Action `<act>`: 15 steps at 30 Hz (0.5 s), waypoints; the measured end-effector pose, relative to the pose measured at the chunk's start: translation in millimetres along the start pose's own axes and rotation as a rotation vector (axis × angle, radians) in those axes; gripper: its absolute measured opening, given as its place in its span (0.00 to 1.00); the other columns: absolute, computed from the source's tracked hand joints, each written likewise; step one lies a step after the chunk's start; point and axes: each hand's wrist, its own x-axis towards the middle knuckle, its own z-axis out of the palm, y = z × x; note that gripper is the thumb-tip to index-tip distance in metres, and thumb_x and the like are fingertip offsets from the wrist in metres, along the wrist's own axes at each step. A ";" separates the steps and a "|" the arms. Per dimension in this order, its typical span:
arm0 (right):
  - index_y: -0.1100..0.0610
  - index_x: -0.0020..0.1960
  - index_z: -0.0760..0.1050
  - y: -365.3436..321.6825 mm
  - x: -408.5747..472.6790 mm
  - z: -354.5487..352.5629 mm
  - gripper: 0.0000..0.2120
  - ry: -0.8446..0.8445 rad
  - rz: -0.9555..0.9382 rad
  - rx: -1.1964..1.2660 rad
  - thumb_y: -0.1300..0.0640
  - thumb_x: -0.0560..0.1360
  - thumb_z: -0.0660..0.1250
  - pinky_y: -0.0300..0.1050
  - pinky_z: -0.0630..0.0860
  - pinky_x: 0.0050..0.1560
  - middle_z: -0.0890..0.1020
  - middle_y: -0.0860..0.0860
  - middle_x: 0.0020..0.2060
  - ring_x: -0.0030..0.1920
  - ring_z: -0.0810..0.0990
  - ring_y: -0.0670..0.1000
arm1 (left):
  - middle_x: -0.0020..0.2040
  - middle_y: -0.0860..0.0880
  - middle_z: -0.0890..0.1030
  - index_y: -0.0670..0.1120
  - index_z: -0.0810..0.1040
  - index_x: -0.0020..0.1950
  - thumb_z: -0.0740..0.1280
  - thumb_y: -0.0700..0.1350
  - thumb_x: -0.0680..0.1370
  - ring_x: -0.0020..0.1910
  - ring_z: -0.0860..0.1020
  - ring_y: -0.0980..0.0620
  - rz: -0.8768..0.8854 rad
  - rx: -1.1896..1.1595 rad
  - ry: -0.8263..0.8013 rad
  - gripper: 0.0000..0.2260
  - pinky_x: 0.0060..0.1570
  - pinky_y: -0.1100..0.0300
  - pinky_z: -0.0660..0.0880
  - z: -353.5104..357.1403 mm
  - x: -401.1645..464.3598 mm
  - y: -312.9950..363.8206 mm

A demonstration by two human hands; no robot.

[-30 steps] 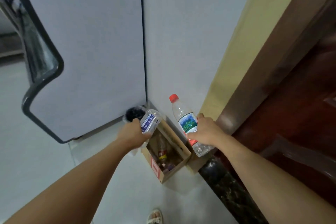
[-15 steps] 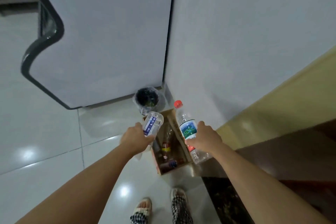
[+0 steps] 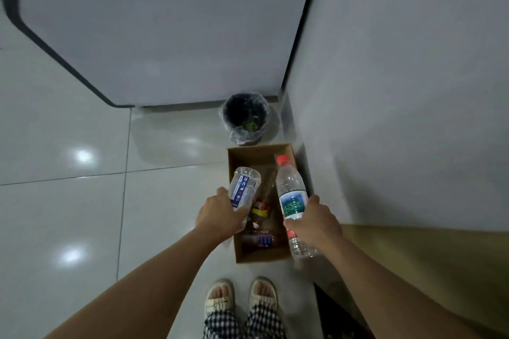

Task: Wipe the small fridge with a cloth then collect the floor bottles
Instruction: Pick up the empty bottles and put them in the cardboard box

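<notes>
My left hand (image 3: 220,216) grips a clear plastic bottle with a blue-and-white label (image 3: 243,187), bottom end pointing away, over the left rim of an open cardboard box (image 3: 287,150) on the floor. My right hand (image 3: 314,221) holds two clear bottles together: the upper one has a red cap and a green-blue label (image 3: 292,195), and the lower one (image 3: 298,246) sticks out under my hand toward me, over the box's right side. Several bottles (image 3: 260,239) lie inside the box.
A small bin lined with a plastic bag (image 3: 245,118) stands just beyond the box, in the corner. The white fridge (image 3: 165,22) rises behind it, a white wall (image 3: 399,91) to the right. Glossy floor tiles (image 3: 68,215) spread left. My sandalled feet (image 3: 241,297) stand below the box.
The view has tilted down and closer; the box now lies straight under my hands. Both hands still hold their bottles and have come lower over the box.
</notes>
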 end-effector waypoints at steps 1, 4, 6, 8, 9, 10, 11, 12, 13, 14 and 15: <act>0.56 0.66 0.61 5.6 15.7 11.8 0.32 -0.005 0.011 0.020 0.43 0.70 0.70 0.44 0.76 0.45 0.77 0.52 0.56 0.53 0.79 0.52 | 0.55 0.46 0.77 0.46 0.66 0.62 0.66 0.56 0.74 0.42 0.74 0.53 -0.006 -0.018 -0.011 0.22 0.32 0.65 0.68 15.8 15.7 -3.4; 0.57 0.67 0.61 21.8 65.1 54.2 0.33 0.002 0.019 0.057 0.44 0.71 0.71 0.46 0.77 0.48 0.77 0.53 0.57 0.54 0.79 0.53 | 0.55 0.46 0.77 0.46 0.66 0.63 0.66 0.56 0.74 0.42 0.75 0.52 -0.036 -0.089 -0.033 0.23 0.36 0.62 0.73 66.9 67.4 -13.2; 0.57 0.68 0.60 32.7 99.6 86.3 0.34 0.003 0.023 0.065 0.45 0.71 0.71 0.48 0.78 0.49 0.77 0.54 0.57 0.54 0.79 0.54 | 0.53 0.46 0.77 0.45 0.66 0.62 0.66 0.56 0.74 0.43 0.77 0.50 -0.082 -0.136 -0.027 0.22 0.38 0.59 0.77 102.7 102.8 -20.8; 0.57 0.68 0.61 44.1 134.6 119.6 0.33 -0.004 0.032 0.082 0.45 0.71 0.72 0.48 0.78 0.49 0.78 0.53 0.56 0.53 0.79 0.53 | 0.53 0.45 0.77 0.45 0.65 0.61 0.66 0.55 0.74 0.44 0.78 0.48 -0.107 -0.158 -0.013 0.22 0.40 0.56 0.78 139.7 137.6 -30.2; 0.56 0.67 0.62 49.6 152.2 136.4 0.32 -0.011 0.037 0.084 0.45 0.70 0.72 0.47 0.78 0.48 0.78 0.53 0.56 0.53 0.79 0.53 | 0.53 0.44 0.77 0.44 0.65 0.62 0.66 0.55 0.74 0.45 0.78 0.48 -0.117 -0.160 -0.005 0.22 0.40 0.55 0.77 158.1 153.6 -35.3; 0.56 0.65 0.63 54.6 169.1 152.1 0.31 -0.017 0.044 0.085 0.45 0.70 0.72 0.46 0.77 0.46 0.78 0.52 0.56 0.53 0.79 0.53 | 0.54 0.43 0.77 0.44 0.65 0.62 0.66 0.55 0.74 0.45 0.77 0.48 -0.126 -0.160 0.002 0.23 0.40 0.55 0.76 175.8 169.0 -40.7; 0.55 0.64 0.63 59.3 185.1 167.0 0.31 -0.023 0.051 0.086 0.44 0.70 0.72 0.45 0.76 0.44 0.78 0.52 0.56 0.53 0.79 0.53 | 0.55 0.43 0.77 0.43 0.65 0.63 0.65 0.55 0.74 0.45 0.76 0.47 -0.136 -0.151 0.010 0.23 0.40 0.56 0.74 192.5 183.4 -45.6; 0.55 0.64 0.63 63.6 199.4 180.8 0.31 -0.027 0.058 0.085 0.44 0.70 0.72 0.44 0.75 0.42 0.77 0.53 0.56 0.54 0.79 0.54 | 0.56 0.42 0.77 0.43 0.65 0.63 0.65 0.55 0.74 0.46 0.76 0.46 -0.147 -0.137 0.018 0.24 0.41 0.56 0.73 207.9 196.8 -50.2; 0.56 0.65 0.63 67.8 212.5 193.9 0.32 -0.025 0.061 0.086 0.44 0.69 0.73 0.44 0.74 0.42 0.77 0.53 0.57 0.54 0.79 0.54 | 0.57 0.41 0.77 0.43 0.64 0.63 0.66 0.55 0.74 0.49 0.77 0.44 -0.158 -0.128 0.026 0.24 0.43 0.55 0.74 222.0 209.3 -54.2; 0.56 0.66 0.63 71.7 223.6 205.9 0.33 -0.020 0.062 0.092 0.44 0.69 0.73 0.45 0.75 0.45 0.77 0.54 0.57 0.54 0.79 0.55 | 0.58 0.41 0.76 0.42 0.64 0.64 0.66 0.55 0.75 0.51 0.77 0.42 -0.168 -0.129 0.031 0.25 0.46 0.53 0.76 234.7 220.9 -58.0; 0.56 0.66 0.62 75.7 233.3 217.4 0.33 -0.017 0.058 0.098 0.44 0.69 0.73 0.47 0.77 0.48 0.77 0.54 0.57 0.55 0.78 0.55 | 0.59 0.40 0.76 0.42 0.64 0.64 0.66 0.55 0.75 0.53 0.77 0.40 -0.176 -0.129 0.028 0.25 0.49 0.52 0.76 246.6 231.5 -61.5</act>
